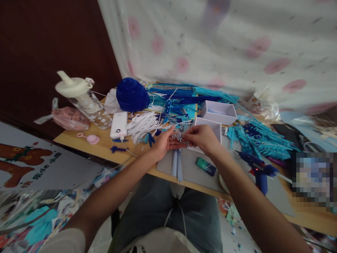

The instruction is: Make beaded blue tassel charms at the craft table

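i have the left hand palm up, fingers apart beneath a silvery beaded cluster near the view's centre; the right hand is at its three o'clock, fingers bent close, clamped or not, i can't tell. a blue glue gun sits at four o'clock.

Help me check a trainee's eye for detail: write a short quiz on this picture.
1. True or false: the blue glue gun lies farther right than the right hand.
2. Where is the cream-lidded tumbler? A: left part of the table; B: right part; C: on the floor.
3. What is at the fingers of both the left hand and right hand?

Key: 1. True; 2. A; 3. A small silvery ornament.
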`<state>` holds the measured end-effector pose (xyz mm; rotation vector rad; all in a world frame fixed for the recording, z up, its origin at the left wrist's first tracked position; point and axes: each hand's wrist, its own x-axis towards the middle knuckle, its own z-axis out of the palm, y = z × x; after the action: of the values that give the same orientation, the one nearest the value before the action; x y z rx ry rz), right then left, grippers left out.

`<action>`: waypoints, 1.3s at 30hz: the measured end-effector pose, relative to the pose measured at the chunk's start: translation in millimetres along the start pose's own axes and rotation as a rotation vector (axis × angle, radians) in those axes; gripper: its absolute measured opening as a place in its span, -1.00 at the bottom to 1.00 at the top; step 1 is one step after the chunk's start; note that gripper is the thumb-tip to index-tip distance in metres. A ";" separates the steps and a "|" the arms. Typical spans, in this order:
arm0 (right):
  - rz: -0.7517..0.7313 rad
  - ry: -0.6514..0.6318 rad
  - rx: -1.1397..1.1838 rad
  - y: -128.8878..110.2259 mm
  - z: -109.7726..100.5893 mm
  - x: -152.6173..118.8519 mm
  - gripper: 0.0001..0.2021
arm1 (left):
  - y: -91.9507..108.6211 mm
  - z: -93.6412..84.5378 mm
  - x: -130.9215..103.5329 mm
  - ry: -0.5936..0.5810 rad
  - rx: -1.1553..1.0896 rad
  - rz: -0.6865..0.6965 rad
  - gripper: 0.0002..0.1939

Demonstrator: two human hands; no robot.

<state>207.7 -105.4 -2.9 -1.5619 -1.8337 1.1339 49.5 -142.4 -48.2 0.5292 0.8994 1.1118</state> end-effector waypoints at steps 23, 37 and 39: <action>0.050 -0.115 0.212 -10.2 -11.0 -5.7 -0.91 | 1.6 3.1 -3.1 -0.036 0.193 0.075 -0.89; 0.085 -0.210 0.257 -21.8 -9.5 7.9 -0.92 | 1.7 6.6 -6.7 -0.067 0.265 0.090 -0.91; 0.092 -0.178 0.276 -21.6 -6.3 12.1 -0.97 | 1.9 6.7 -7.9 -0.077 0.290 0.101 -0.92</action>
<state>197.6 -92.2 16.5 -1.4357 -1.6401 1.5405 52.8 -148.5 -40.3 0.8585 0.9807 1.0499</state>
